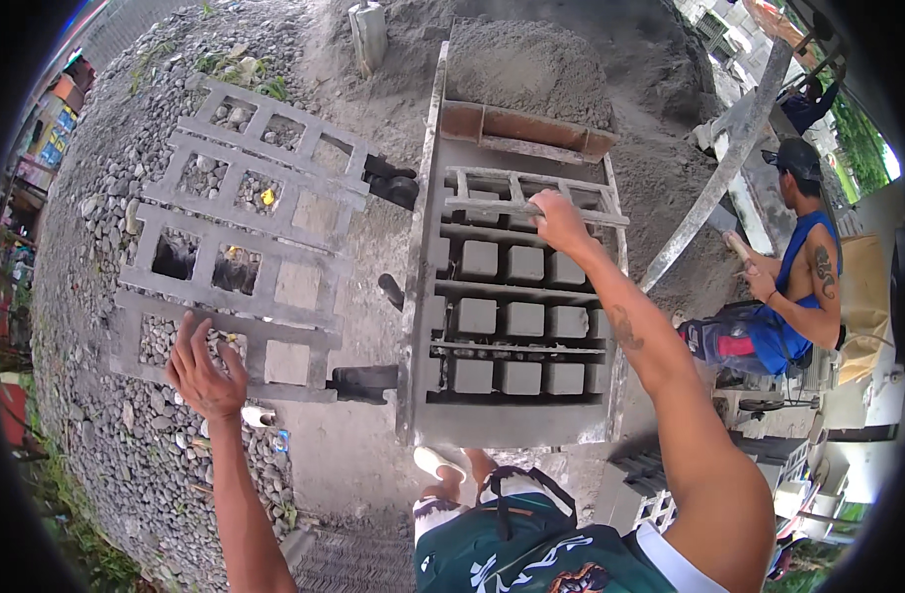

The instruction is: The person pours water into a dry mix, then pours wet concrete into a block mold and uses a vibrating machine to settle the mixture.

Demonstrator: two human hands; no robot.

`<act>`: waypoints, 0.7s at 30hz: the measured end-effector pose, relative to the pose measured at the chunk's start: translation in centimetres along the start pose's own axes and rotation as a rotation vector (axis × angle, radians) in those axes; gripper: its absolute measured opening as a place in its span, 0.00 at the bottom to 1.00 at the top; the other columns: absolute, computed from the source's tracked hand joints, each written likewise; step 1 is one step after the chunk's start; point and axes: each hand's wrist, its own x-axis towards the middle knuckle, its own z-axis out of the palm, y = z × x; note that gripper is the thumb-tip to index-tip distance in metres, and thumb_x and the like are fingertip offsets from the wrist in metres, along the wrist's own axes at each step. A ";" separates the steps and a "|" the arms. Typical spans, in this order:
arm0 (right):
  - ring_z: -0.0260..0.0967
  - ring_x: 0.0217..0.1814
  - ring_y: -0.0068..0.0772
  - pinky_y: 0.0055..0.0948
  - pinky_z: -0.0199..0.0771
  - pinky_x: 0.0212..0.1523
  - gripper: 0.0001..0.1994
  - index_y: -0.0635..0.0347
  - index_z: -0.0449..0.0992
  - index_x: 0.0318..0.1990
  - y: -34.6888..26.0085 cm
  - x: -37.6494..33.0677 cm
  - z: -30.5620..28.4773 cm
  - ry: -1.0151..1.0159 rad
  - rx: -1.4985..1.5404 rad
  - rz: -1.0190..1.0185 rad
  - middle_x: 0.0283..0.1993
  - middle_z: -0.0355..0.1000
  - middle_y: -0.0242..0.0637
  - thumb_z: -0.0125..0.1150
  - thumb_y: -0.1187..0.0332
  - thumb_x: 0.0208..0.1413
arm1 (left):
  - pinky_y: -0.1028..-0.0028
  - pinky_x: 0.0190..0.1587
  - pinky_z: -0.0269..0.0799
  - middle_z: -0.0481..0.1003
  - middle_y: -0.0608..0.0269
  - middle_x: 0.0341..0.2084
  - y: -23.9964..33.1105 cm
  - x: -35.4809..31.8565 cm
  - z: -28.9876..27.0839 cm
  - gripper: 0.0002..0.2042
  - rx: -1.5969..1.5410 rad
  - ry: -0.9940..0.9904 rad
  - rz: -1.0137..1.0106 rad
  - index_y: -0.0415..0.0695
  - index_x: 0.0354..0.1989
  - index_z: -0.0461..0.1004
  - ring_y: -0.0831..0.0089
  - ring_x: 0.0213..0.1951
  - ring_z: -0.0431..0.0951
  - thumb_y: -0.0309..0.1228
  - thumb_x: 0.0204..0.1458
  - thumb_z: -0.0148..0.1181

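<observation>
My right hand (pixel 561 222) is closed on the edge of a grey slotted metal frame (pixel 601 202), which lies across the upper part of a long metal block mould (pixel 512 423). Square cores (pixel 523 318) stand in rows inside the mould, below the frame. Over on the left, my left hand (pixel 207 376) has its fingers spread over the near edge of a hollow concrete block (pixel 255 329); I cannot tell whether it touches. Further hollow blocks (pixel 274 234) lie beyond it in a slanted row, gravel and ground showing through their openings.
A rusty metal bar (pixel 531 133) crosses the mould's far end, before a heap of grey sand mix (pixel 531 74). Gravel (pixel 86 296) covers the ground at left. At right a person (pixel 798 267) in blue sits by a slanted metal beam (pixel 719 168).
</observation>
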 end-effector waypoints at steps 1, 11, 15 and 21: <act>0.72 0.56 0.59 0.53 0.74 0.55 0.15 0.63 0.79 0.49 1.2 -0.1 2.4 0.042 0.019 -0.030 0.48 0.77 0.49 0.68 0.73 0.53 | 0.59 0.66 0.59 0.74 0.60 0.66 0.1 -0.2 0.2 0.19 -0.003 -0.004 0.005 0.49 0.57 0.78 0.59 0.62 0.74 0.34 0.57 0.58; 0.72 0.56 0.60 0.54 0.73 0.56 0.16 0.63 0.80 0.48 0.4 -5.7 9.2 0.146 0.163 -0.016 0.49 0.77 0.48 0.61 0.82 0.51 | 0.61 0.64 0.60 0.73 0.63 0.67 -0.5 -0.1 0.4 0.19 0.044 0.018 0.026 0.50 0.58 0.77 0.60 0.59 0.75 0.35 0.57 0.57; 0.73 0.56 0.60 0.54 0.74 0.56 0.16 0.63 0.80 0.49 1.4 -4.7 10.1 0.119 0.184 -0.060 0.49 0.79 0.50 0.63 0.80 0.52 | 0.59 0.67 0.58 0.72 0.60 0.68 -0.7 -0.7 0.4 0.20 0.052 -0.056 -0.028 0.50 0.60 0.76 0.59 0.66 0.72 0.36 0.60 0.57; 0.76 0.52 0.58 0.53 0.76 0.54 0.13 0.62 0.82 0.47 4.9 -1.9 8.5 0.274 0.060 0.028 0.44 0.81 0.50 0.63 0.76 0.54 | 0.59 0.66 0.59 0.72 0.61 0.68 0.5 -0.2 0.7 0.19 0.005 -0.025 0.031 0.49 0.60 0.76 0.59 0.65 0.73 0.38 0.61 0.55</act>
